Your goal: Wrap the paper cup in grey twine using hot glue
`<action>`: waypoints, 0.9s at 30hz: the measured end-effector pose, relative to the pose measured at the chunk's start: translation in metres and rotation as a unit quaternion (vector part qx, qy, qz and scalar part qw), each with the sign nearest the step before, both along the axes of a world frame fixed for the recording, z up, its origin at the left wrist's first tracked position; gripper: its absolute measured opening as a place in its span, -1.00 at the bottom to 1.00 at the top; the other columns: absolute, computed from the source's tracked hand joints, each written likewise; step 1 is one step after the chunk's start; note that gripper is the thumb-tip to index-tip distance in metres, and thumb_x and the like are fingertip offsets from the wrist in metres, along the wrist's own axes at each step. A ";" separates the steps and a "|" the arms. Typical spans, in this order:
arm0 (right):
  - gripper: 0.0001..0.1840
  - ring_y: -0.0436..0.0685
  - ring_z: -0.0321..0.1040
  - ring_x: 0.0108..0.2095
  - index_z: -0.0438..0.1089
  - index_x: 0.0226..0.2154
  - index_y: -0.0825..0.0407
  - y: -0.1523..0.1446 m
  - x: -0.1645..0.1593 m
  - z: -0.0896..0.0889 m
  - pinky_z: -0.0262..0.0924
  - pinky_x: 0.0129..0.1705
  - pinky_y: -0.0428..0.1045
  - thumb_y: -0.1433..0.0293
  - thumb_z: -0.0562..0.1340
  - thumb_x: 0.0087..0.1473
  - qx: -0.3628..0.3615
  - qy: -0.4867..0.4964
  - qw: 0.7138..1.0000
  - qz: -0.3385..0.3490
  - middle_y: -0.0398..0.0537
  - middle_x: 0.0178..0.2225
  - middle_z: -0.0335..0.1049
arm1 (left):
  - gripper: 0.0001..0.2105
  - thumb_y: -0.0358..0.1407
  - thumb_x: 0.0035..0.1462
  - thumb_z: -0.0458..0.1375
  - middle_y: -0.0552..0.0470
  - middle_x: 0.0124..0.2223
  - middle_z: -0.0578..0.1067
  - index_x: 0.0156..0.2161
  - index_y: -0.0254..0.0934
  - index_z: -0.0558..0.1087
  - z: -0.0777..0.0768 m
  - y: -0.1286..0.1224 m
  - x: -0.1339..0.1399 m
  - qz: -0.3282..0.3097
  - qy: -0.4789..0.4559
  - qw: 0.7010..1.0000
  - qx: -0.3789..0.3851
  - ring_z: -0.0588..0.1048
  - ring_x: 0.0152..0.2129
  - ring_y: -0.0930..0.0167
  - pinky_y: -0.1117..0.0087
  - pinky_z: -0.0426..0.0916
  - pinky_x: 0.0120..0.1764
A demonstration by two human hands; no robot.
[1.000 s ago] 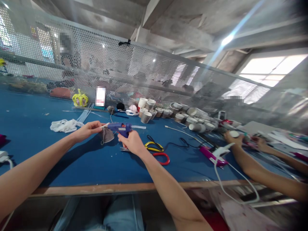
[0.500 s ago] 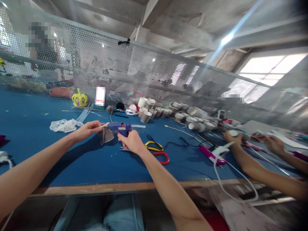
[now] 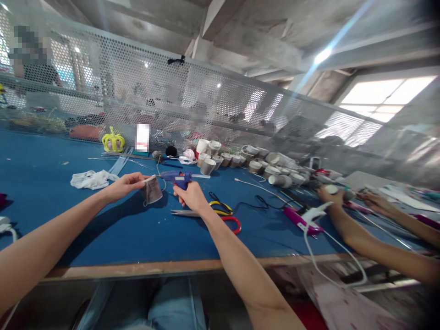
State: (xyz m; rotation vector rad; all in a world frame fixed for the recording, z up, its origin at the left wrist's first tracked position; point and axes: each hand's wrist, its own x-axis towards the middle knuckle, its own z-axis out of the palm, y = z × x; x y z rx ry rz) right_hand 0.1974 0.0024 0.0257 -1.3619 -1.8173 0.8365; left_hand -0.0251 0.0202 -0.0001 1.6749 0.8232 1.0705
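My left hand point(image 3: 128, 185) pinches the white rim of a small grey cup-shaped piece point(image 3: 153, 192), held tilted above the blue table. A thin grey cord runs from this piece towards a small grey ball of cord point(image 3: 157, 156) behind it. In my right hand point(image 3: 192, 196) is a blue glue gun point(image 3: 176, 177), its nozzle pointing left, just right of the cup's rim. A clear glue stick point(image 3: 201, 176) protrudes from the gun's back end. Below my right hand lie scissors point(image 3: 186, 213) with red and yellow handles, partly covered by my wrist.
Several grey cups with white rims point(image 3: 256, 166) stand along the perforated screen. A white cloth point(image 3: 93, 179), a yellow crown-shaped piece point(image 3: 113, 141) and a phone point(image 3: 142, 138) are at left. On the right are a purple power strip point(image 3: 302, 222) and a co-worker's hands point(image 3: 332, 197).
The glue gun in my right hand has moved right, away from the cup's rim. More of the cup and the scissor blades shows. My left hand has stayed almost still.
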 end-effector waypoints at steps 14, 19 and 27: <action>-0.70 -0.09 0.17 -0.72 0.23 -0.74 0.12 0.061 0.040 -0.026 0.08 -0.60 -0.17 0.35 0.15 -0.09 0.002 -0.015 0.988 -0.155 -0.11 -0.74 0.26 | -0.82 -0.19 -0.02 0.05 -0.14 -0.03 0.40 -0.50 -0.27 0.29 0.004 -0.004 0.002 0.018 0.076 0.994 0.073 0.31 -0.04 0.27 0.22 0.19 -0.07; -0.57 -0.04 0.13 -0.77 0.10 -0.81 0.05 0.066 0.037 -0.034 0.03 -0.64 -0.11 0.25 0.13 -0.05 -0.022 -0.103 0.976 -0.190 -0.10 -0.83 0.14 | -0.84 -0.20 0.02 0.01 -0.14 -0.02 0.38 -0.45 -0.25 0.31 0.006 -0.008 0.004 0.036 0.144 0.981 0.126 0.30 -0.04 0.26 0.22 0.17 -0.07; -0.74 0.14 0.22 -0.23 0.18 -0.68 0.07 0.039 0.021 -0.013 0.09 -0.28 -0.05 0.33 0.19 -0.10 0.105 -0.174 0.955 -0.215 0.10 -0.39 0.31 | -0.86 -0.23 0.01 0.02 -0.12 -0.03 0.38 -0.47 -0.25 0.28 0.010 -0.010 0.008 0.080 0.098 0.980 0.154 0.31 -0.06 0.28 0.21 0.17 -0.06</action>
